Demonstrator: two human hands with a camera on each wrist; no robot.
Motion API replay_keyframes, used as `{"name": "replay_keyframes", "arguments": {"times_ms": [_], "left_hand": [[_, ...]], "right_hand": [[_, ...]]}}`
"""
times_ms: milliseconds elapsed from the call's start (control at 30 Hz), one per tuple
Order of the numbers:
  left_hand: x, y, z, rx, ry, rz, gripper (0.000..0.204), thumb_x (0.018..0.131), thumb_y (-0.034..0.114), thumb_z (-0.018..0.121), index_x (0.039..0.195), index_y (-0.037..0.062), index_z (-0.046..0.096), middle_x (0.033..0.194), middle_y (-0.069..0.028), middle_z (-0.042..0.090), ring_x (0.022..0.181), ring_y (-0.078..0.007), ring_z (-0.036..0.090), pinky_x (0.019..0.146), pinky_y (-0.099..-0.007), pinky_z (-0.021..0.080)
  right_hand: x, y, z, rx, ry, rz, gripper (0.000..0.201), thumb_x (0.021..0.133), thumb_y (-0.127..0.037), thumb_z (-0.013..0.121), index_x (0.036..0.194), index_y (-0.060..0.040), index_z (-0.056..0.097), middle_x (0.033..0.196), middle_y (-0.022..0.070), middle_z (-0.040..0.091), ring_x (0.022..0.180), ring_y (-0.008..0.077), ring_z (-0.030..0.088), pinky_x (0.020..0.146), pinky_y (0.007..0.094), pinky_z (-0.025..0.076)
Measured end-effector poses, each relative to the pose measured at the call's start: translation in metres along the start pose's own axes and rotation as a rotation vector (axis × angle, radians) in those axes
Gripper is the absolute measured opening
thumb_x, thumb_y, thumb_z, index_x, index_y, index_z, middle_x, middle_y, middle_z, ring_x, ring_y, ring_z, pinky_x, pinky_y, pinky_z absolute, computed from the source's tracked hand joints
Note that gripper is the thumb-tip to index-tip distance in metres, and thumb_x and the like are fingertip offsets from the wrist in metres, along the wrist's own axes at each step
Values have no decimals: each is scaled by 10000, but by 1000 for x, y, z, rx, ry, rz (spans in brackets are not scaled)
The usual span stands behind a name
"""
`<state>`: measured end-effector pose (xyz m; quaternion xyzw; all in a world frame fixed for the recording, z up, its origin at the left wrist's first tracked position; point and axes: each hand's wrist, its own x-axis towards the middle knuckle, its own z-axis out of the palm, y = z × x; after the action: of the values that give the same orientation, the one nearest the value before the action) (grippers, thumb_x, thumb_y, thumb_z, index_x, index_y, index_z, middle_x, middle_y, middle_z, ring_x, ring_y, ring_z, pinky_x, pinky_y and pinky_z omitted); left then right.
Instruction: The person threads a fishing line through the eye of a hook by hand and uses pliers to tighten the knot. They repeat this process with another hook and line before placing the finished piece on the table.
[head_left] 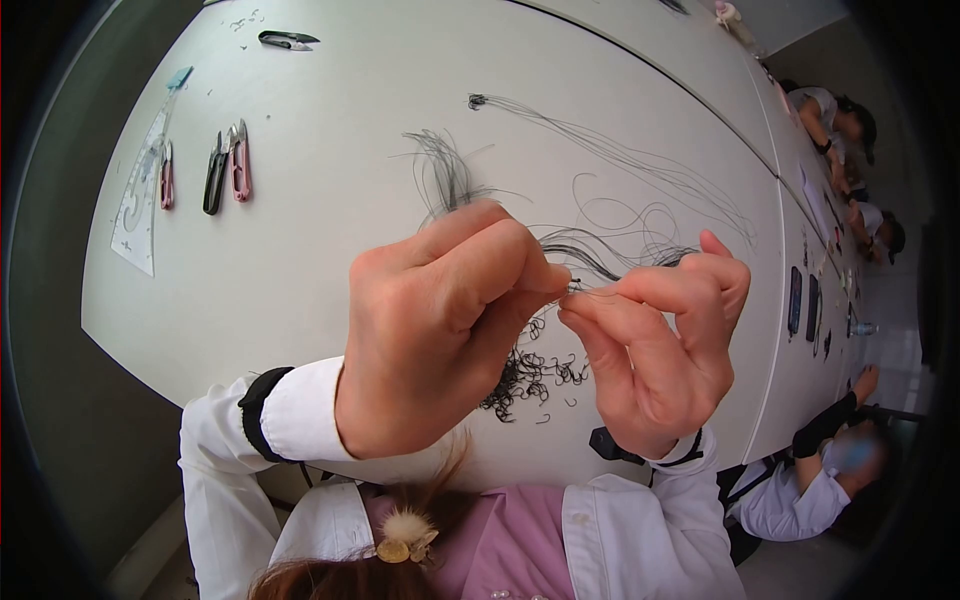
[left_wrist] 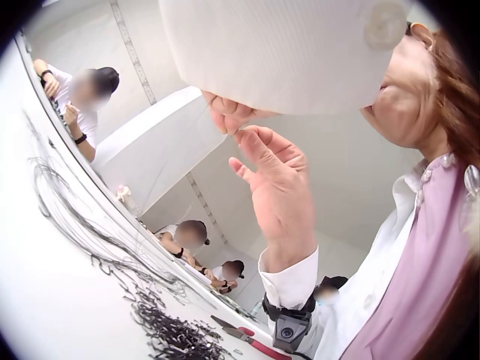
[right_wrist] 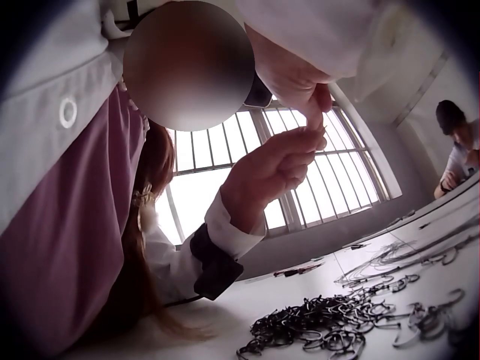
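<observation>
**White desk (head_left: pixel 340 110), left hand (head_left: pixel 430 320) and right hand (head_left: pixel 660 345) meeting above loose hooks (head_left: pixel 518 385)**

The desk fills most of the head view, with other people (head_left: pixel 865 240) seated off to the wearer's right. The two hands meet near the middle, raised over the desk. The left grip is clamped, thumb against fingers; the right grip is also together, thumb and forefinger pinching thin line (head_left: pixel 602 291). Their tips almost touch.

To the left lie a clear ruler (head_left: pixel 135 225) and several snips (head_left: pixel 240 165). Beyond the hands, dark line bundles (head_left: pixel 580 245) trail across the desk. The hooks are heaped below and between the hands.

Smallest is a dark tip, likely a single hook (head_left: pixel 574 284), at the left fingertips, just beside the right ones, with the line by it; it is too fine to be sure. The step in hand seems to be joining line to hook. The next move calls for a steady left pinch and gentle, even tension from the right.
</observation>
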<state>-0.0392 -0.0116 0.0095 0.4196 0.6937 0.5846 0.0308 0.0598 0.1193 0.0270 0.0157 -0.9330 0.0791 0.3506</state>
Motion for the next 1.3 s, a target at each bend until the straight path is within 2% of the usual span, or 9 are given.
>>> {"name": "replay_keyframes", "arguments": {"times_ms": [533,800,1300], "left_hand": [[-1,2,2,41,-22,66,167,650,-79,713,696,0,573,696,-78,582,554,-135,547,484,-225,406],[1,6,0,-102,-103,-64,163,667,-79,709,703,-3,570,703,-77,583,596,-131,562,518,-226,411],[0,6,1,-134,-138,-72,187,672,-25,734,680,15,552,698,-62,597,586,-133,555,520,-240,418]], "right_hand": [[5,8,-10,-24,-10,-25,148,650,-199,743,757,-120,678,763,-23,513,751,193,428,888,449,369],[6,13,-14,-9,-32,-10,153,651,-207,741,765,-125,682,763,-21,511,769,199,420,883,458,373],[7,15,-16,5,-31,-76,168,634,-230,749,761,-146,678,768,-25,526,774,209,406,908,467,358]]}}
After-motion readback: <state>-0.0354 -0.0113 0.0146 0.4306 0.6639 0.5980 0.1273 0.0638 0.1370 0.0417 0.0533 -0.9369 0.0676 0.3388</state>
